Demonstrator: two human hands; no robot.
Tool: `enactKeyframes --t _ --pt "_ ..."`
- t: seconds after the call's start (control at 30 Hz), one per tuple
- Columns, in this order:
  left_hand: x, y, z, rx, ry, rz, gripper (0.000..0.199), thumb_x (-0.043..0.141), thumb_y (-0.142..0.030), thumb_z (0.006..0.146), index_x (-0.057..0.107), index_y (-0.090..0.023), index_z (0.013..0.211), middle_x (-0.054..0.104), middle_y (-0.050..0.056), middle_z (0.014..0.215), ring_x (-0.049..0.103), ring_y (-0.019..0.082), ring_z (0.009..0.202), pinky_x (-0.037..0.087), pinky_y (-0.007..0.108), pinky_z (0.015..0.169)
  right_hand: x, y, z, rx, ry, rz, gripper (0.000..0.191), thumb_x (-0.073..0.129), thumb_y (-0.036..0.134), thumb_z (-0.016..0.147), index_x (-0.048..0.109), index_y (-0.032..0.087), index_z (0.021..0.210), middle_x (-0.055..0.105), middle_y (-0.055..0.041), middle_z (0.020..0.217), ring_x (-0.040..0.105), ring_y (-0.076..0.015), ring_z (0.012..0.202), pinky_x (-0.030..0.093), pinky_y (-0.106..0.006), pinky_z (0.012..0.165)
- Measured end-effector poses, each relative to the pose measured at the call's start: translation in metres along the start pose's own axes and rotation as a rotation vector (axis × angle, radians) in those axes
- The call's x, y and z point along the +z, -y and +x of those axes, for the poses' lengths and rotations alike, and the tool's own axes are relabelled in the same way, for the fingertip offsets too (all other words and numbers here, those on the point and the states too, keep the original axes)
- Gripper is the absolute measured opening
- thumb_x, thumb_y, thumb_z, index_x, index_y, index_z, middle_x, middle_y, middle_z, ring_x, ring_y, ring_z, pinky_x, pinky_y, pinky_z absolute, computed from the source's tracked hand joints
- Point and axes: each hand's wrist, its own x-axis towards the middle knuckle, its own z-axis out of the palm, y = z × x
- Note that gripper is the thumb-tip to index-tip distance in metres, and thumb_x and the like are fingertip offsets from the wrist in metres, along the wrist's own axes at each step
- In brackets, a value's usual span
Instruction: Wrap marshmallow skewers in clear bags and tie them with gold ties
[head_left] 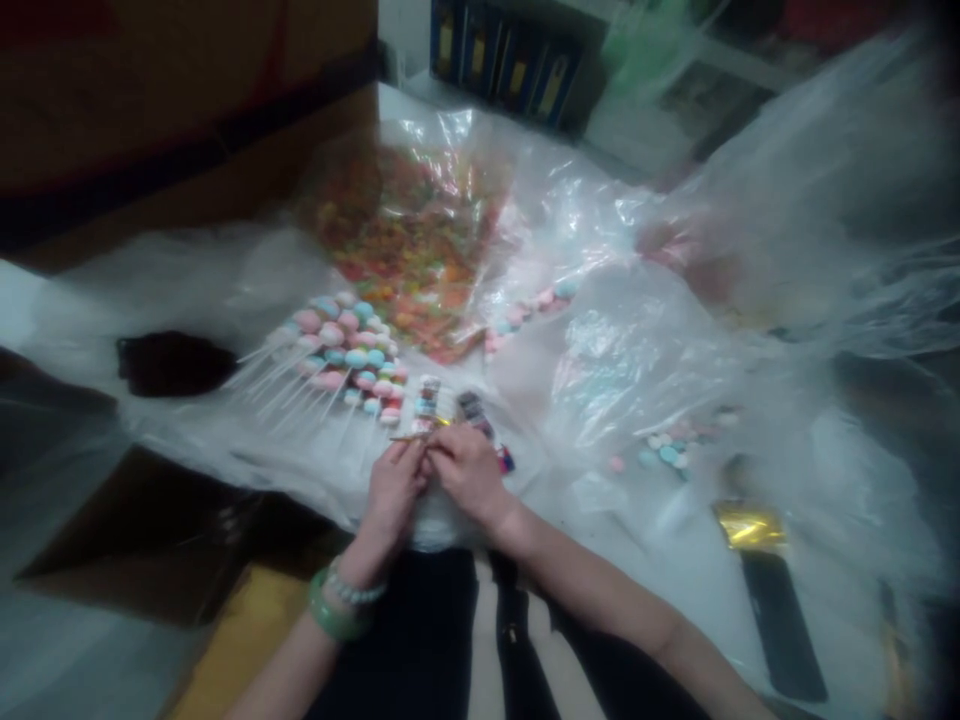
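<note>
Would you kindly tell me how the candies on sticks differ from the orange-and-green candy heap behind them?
The candies on sticks are mainly pink, blue and white; the candy heap is mostly orange, green and red. The candies on sticks form short rows, while the candy heap looks jumbled. The candies on sticks lie nearer the camera than the candy heap. Both are many-coloured.

L forearm (pixel 289 668): bare, in fr. 7 o'cl. L hand (pixel 395 487): part-curled, aimed approx. 1 o'cl. R forearm (pixel 615 590): bare, in fr. 5 o'cl. R hand (pixel 471 470): part-curled, aimed approx. 10 o'cl. Hands tog.; exact grip blurred.
</note>
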Motion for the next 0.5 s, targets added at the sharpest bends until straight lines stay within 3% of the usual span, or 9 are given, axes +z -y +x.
enactKeyframes --t 0.1,0.2,0.33,0.5 --pt "0.001 -0.008 -0.003 -0.002 0.033 -0.022 0.046 0.085 -0.051 0.059 0.056 -0.016 0.069 0.048 -0.007 0.048 0.034 0.004 0.040 0.023 0.017 0.040 -0.001 -0.003 0.007 0.305 0.069 0.529 0.008 0.065 0.021 0.069 0.059 0.020 0.064 0.060 0.0031 0.064 0.053 -0.0145 0.066 0.041 -0.028 0.068" --pt "0.001 -0.011 -0.006 -0.006 0.076 0.012 0.047 0.083 -0.053 0.061 0.055 -0.016 0.068 0.046 -0.006 0.047 0.033 0.004 0.040 0.019 0.017 0.040 -0.003 -0.004 0.009 0.516 0.127 0.883 0.017 0.072 0.022 0.055 0.058 0.019 0.064 0.058 0.0059 0.058 0.049 -0.0109 0.057 0.039 -0.024 0.060" --pt "0.000 -0.012 -0.005 0.007 0.106 0.115 0.048 0.080 -0.057 0.064 0.057 -0.016 0.070 0.048 -0.005 0.049 0.036 0.005 0.043 0.020 0.018 0.041 -0.007 -0.001 0.009 0.518 0.147 1.022 0.026 0.073 0.020 0.051 0.068 0.018 0.076 0.067 0.0030 0.067 0.055 -0.0122 0.061 0.042 -0.024 0.061" --pt "0.000 -0.022 -0.007 -0.009 0.234 0.140 0.052 0.078 -0.061 0.066 0.054 -0.016 0.067 0.039 -0.008 0.045 0.027 0.004 0.040 0.015 0.019 0.041 -0.015 -0.002 0.010 0.400 0.210 1.048 0.020 0.072 0.017 0.051 0.067 0.017 0.071 0.063 0.0022 0.064 0.053 -0.0122 0.061 0.041 -0.023 0.059"
